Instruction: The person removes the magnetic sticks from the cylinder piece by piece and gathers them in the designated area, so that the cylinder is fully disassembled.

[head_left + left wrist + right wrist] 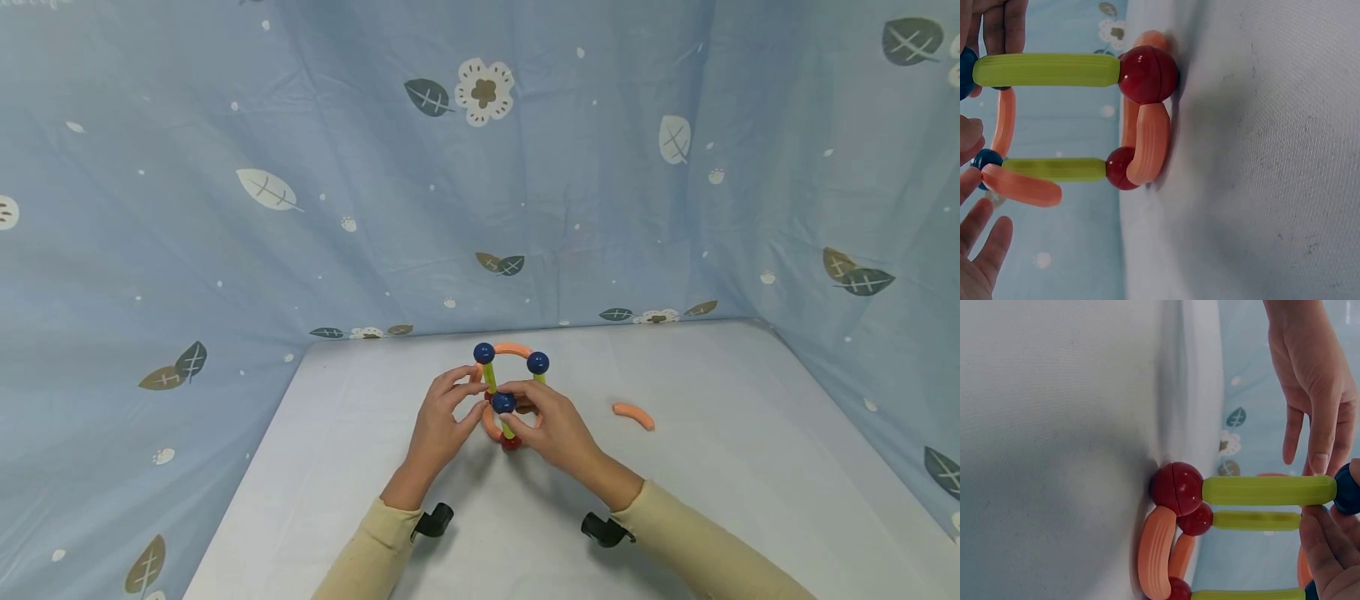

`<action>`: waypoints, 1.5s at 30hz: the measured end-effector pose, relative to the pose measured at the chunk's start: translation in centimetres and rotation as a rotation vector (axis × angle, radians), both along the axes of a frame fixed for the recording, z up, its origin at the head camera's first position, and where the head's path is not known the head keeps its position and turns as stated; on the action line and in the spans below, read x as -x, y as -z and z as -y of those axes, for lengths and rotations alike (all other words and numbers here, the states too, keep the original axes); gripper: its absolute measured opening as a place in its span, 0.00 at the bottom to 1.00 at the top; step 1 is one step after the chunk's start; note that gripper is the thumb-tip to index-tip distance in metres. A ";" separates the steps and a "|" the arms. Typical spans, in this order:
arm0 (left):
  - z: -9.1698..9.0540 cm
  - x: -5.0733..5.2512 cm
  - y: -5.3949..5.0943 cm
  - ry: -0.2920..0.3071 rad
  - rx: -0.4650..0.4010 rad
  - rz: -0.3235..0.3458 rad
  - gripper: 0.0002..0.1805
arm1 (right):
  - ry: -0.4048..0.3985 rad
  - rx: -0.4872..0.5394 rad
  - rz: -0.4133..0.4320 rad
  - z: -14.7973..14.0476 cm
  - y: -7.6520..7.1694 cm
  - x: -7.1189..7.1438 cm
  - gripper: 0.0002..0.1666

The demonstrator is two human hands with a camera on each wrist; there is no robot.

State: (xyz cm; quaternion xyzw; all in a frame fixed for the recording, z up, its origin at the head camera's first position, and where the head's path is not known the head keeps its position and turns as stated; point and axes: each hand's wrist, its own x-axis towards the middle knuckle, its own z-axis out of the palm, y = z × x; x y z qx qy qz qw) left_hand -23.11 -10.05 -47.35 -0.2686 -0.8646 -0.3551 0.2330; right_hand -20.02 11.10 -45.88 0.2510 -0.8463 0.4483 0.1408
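Note:
A small frame of magnetic rods and balls stands upright on the table. Red balls and curved orange rods form its base, and straight green rods rise to blue balls. My right hand pinches the nearest blue ball between thumb and fingers. At the frame's left side is my left hand, its fingers spread and loosely extended. Its fingertips are close to a curved orange rod that sticks out from the far-left blue ball; contact is hard to tell. Another orange rod joins the two back blue balls.
A loose curved orange rod lies on the white table, to the right of the frame. Blue patterned cloth hangs behind the table and at its sides. Each wrist carries a black camera mount.

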 end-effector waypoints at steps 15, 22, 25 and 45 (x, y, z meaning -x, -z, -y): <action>0.2 -0.3 0.0 0.007 -0.029 0.021 0.14 | 0.005 0.005 0.005 0.0 0.1 0.1 0.23; 0.4 -0.8 0.4 0.009 -0.038 0.010 0.16 | 0.008 0.005 0.010 0.0 0.0 0.0 0.24; 0.4 -1.0 0.7 0.024 -0.047 0.019 0.15 | 0.004 0.006 0.008 0.0 0.0 0.0 0.23; -1.4 -1.5 3.3 0.154 -0.171 0.320 0.14 | 0.022 -0.012 -0.023 -0.1 -0.3 0.0 0.23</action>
